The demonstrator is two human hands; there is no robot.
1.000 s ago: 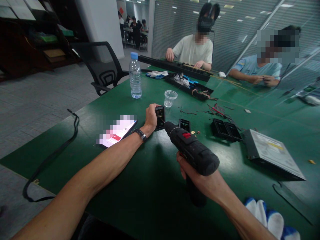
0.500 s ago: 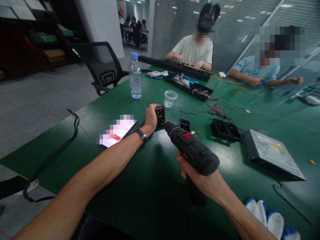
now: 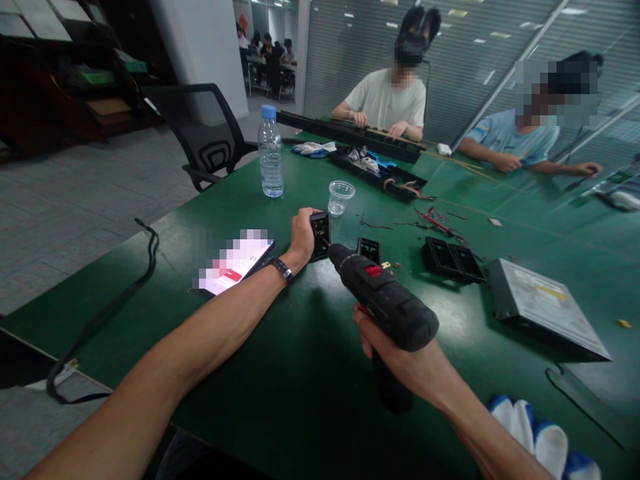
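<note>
My left hand (image 3: 302, 235) grips a small black socket module (image 3: 319, 235) and holds it upright on the green table (image 3: 280, 373). My right hand (image 3: 400, 363) is closed around the handle of a black cordless drill (image 3: 385, 303) with a red switch. The drill's bit points at the module's face and touches it. A second black module (image 3: 369, 250) lies flat just right of the drill's nose. A wristband sits on my left wrist.
A lit phone (image 3: 235, 262) lies left of my hand. A water bottle (image 3: 271, 152), a clear plastic cup (image 3: 341, 197), black frames (image 3: 453, 260), a disc drive (image 3: 545, 307), loose wires (image 3: 435, 220) and gloves (image 3: 543, 437) are around. Two people work at the far side. A black cable (image 3: 107, 307) hangs off the left edge.
My hands and the drill have stayed where they were. The person at the far right stretched an arm out along the table. A dark shape has come in at the lower left edge.
</note>
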